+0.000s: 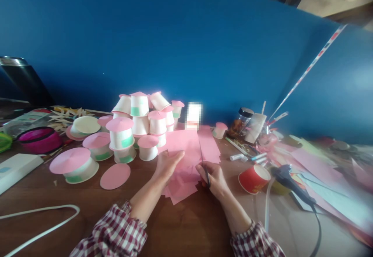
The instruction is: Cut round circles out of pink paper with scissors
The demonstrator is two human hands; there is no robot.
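My left hand (167,164) lies flat with its fingers stretched out on a pile of pink paper sheets (189,148) on the brown table. My right hand (211,176) is closed around a thin dark tool (206,173), likely scissors or a pen, at the right edge of the same pink paper. A loose pink paper circle (115,176) lies to the left of my left arm. Behind the paper stands a heap of white paper cups with pink round lids (140,123).
A red paper cup (254,178) lies on its side right of my right hand. A black glue gun (287,181) with its cable, glue sticks, a jar (241,122), a pink bowl (40,139) and a white cable (43,220) are around. A blue wall rises behind.
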